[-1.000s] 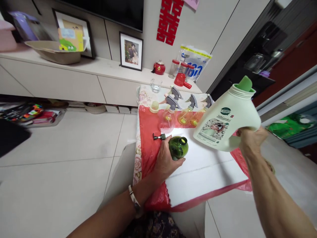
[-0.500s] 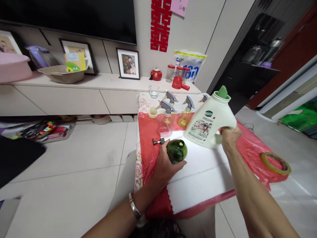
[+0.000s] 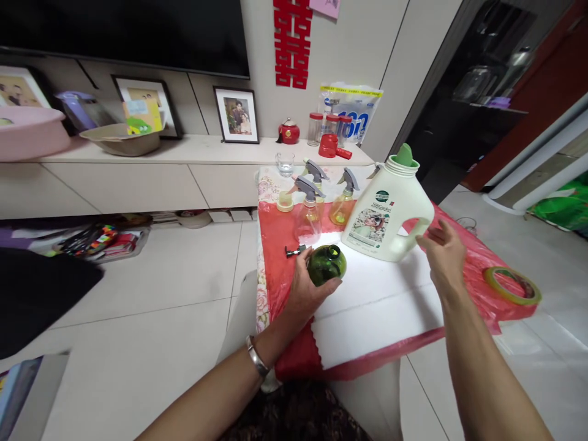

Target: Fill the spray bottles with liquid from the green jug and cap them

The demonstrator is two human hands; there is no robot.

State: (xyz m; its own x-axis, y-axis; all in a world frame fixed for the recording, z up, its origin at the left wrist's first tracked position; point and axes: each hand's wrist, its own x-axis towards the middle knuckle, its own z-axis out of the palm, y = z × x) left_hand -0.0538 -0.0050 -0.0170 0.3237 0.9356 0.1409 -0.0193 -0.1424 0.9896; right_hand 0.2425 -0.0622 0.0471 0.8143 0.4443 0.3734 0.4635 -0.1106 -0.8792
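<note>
My left hand (image 3: 312,285) is wrapped round a green bottle (image 3: 325,269) whose neck stands uncapped. Beside it on the red plastic sheet lies a black pump head (image 3: 294,251). My right hand (image 3: 443,251) is off the handle of a large pale green detergent jug (image 3: 374,214), just to its right, with fingers apart and nothing in them. The jug stands upright without a cap, a green spout showing in its mouth. Behind the green bottle are a clear pinkish spray bottle (image 3: 309,223) and a yellow spray bottle (image 3: 340,209), both with grey trigger heads.
A white sheet (image 3: 376,324) covers the middle of the red-covered table. A roll of tape (image 3: 512,285) lies at the right. Along the back are a pale cap (image 3: 285,201) and a glass cup (image 3: 285,163). Red-lidded jars (image 3: 315,130) stand on the cabinet.
My right hand has let go of the jug's handle and moved a little right, its fingers now spread. My left hand keeps hold of the green bottle.
</note>
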